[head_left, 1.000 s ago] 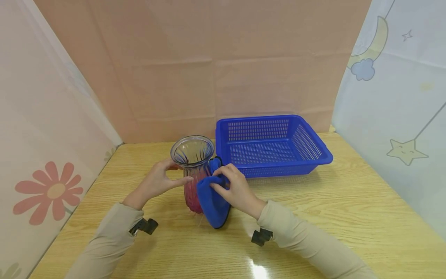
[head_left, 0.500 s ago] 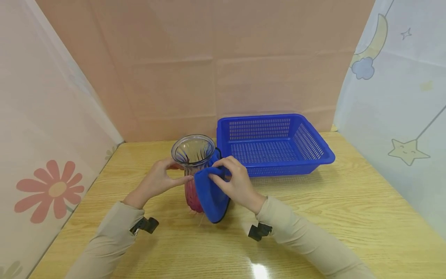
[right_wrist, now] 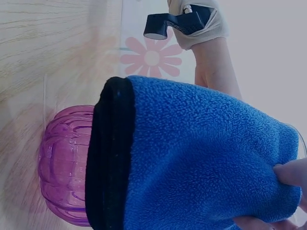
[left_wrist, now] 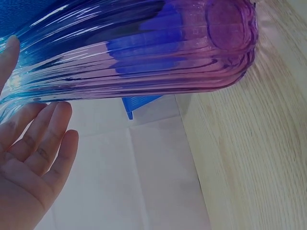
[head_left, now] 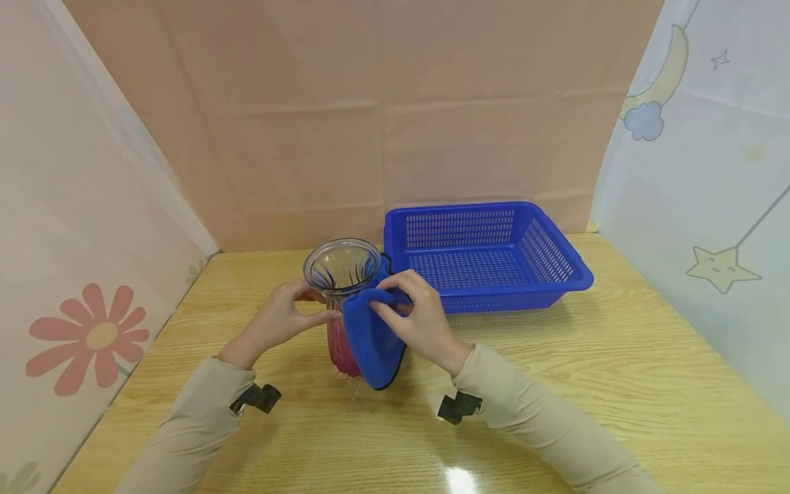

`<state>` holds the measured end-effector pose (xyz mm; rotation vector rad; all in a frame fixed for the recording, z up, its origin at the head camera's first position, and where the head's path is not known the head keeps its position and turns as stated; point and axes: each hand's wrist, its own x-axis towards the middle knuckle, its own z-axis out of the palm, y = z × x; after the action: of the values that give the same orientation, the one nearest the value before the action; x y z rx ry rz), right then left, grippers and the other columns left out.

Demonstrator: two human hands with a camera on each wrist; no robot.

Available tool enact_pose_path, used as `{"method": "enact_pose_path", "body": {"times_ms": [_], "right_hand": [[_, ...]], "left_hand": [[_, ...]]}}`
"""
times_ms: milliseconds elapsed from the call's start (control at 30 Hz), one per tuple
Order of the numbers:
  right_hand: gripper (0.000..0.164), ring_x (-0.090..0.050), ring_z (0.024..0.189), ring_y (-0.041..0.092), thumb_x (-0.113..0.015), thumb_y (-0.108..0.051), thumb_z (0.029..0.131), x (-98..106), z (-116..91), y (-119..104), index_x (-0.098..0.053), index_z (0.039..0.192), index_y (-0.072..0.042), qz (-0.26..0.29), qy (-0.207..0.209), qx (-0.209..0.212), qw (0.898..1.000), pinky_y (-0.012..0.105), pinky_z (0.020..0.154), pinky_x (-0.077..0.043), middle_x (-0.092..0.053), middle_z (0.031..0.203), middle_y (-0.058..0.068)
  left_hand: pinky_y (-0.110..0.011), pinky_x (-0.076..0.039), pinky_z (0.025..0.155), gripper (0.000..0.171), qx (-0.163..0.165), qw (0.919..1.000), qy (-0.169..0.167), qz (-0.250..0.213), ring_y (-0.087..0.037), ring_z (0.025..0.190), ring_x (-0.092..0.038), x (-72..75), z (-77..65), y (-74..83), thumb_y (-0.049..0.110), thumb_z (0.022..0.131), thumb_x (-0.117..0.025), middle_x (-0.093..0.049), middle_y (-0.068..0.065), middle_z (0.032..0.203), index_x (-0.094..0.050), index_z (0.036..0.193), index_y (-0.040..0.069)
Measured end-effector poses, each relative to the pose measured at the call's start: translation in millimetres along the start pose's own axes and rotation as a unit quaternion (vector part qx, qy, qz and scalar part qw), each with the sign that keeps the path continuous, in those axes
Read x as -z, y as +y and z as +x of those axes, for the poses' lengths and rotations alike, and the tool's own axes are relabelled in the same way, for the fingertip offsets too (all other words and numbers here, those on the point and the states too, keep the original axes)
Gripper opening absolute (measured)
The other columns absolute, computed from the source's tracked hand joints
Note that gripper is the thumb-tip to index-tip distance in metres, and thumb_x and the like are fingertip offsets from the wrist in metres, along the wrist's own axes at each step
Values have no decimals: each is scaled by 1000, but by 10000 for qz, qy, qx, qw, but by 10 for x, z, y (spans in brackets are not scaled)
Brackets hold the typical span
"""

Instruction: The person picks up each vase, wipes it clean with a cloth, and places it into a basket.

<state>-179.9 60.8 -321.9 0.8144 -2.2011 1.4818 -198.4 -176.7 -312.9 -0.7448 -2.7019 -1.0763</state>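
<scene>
A ribbed glass vase [head_left: 339,342], bluish at its flared rim and pink at its base, stands upright on the wooden table. My left hand [head_left: 279,319] holds it from the left below the rim, thumb in front and fingers behind. On its right side, my right hand [head_left: 422,319] pinches a blue terry cloth [head_left: 370,343] just under the rim. In the right wrist view the cloth [right_wrist: 192,143], edged in black, hangs over much of the vase [right_wrist: 67,163]. Through the glass in the left wrist view, blue shows behind the vase [left_wrist: 182,72].
A blue plastic basket [head_left: 487,302] with slotted walls stands behind and to the right of the vase, close to it. A peach-coloured backdrop [head_left: 296,137] rises at the table's far edge. Patterned sheets hang on the left and right sides.
My right hand has moved the cloth a little upward along the vase's right side, closer to the rim. My left hand keeps its hold, and the vase stays in place.
</scene>
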Motion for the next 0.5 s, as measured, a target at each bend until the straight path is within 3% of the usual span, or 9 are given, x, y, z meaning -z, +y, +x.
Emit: {"method": "enact_pose_path", "body": {"times_ms": [267, 500], "right_hand": [[17, -61, 92, 21, -69, -6, 83, 43, -10, -40, -63, 98, -5, 195, 183, 134, 9996, 20, 69, -57, -59, 98, 11], [16, -52, 84, 13, -68, -3, 83, 73, -9, -55, -61, 97, -5, 358, 400, 160, 9984, 21, 68, -58, -58, 96, 11]], "left_hand": [[-45, -53, 88, 40, -97, 10000, -4, 4, -24, 92, -65, 9, 2, 12, 20, 77, -76, -70, -7, 96, -62, 113, 8], [-46, -53, 88, 41, -93, 10000, -29, -11, -26, 92, -65, 5, 10, -10, 21, 77, -76, -70, -7, 95, -62, 113, 8]]}}
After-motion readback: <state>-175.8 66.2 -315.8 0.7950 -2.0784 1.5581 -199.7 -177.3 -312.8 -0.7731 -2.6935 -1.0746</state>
